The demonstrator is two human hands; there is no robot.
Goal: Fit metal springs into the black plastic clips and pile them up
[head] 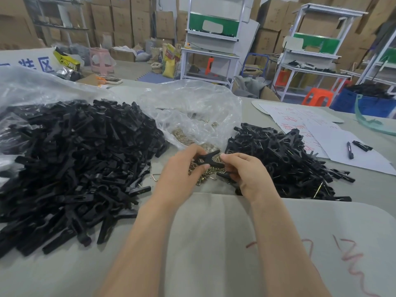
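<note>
A grey table (pixel 214 243) bears heaped black clips (pixel 70 159); cardboard boxes (pixel 120 20) wall the room.

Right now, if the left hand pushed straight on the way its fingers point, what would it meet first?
The left hand pinches the black plastic clip, which the right hand also holds. Beyond it, probably the heap of brass-coloured wire springs first, then the clear plastic bag; depth is unclear.
</note>
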